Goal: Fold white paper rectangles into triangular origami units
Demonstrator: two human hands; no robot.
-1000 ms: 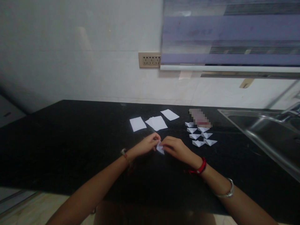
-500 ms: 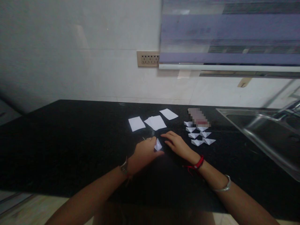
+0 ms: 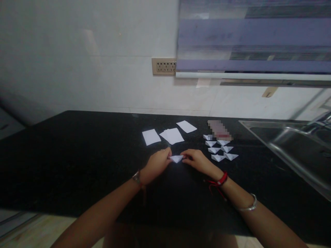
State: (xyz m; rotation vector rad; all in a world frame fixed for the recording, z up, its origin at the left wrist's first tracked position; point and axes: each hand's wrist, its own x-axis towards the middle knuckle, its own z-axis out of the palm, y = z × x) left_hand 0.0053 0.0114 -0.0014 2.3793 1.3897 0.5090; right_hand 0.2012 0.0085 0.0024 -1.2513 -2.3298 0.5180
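Between my hands is a small folded paper triangle (image 3: 177,158), white, its point toward me and its long edge away. My left hand (image 3: 158,162) pinches its left corner between thumb and fingers. At the right corner, my right hand (image 3: 198,161) has a pinch on it too. Just beyond lie white paper sheets: a small fanned stack (image 3: 172,135) in the middle, a single sheet (image 3: 151,137) to its left and another sheet (image 3: 186,126) behind to the right. Several folded paper pieces (image 3: 217,157) stand in two columns right of my right hand.
All of this rests on a black countertop (image 3: 77,155). A blurred-out flat pinkish object (image 3: 218,128) lies behind the folded pieces. At the right is a steel sink (image 3: 297,144) with a faucet (image 3: 319,120). A tiled wall with a socket panel (image 3: 164,66) stands behind.
The paper triangle has turned so its long edge faces away. My right hand, apart from it before, now grips its right corner; my left hand has shifted to the left corner.
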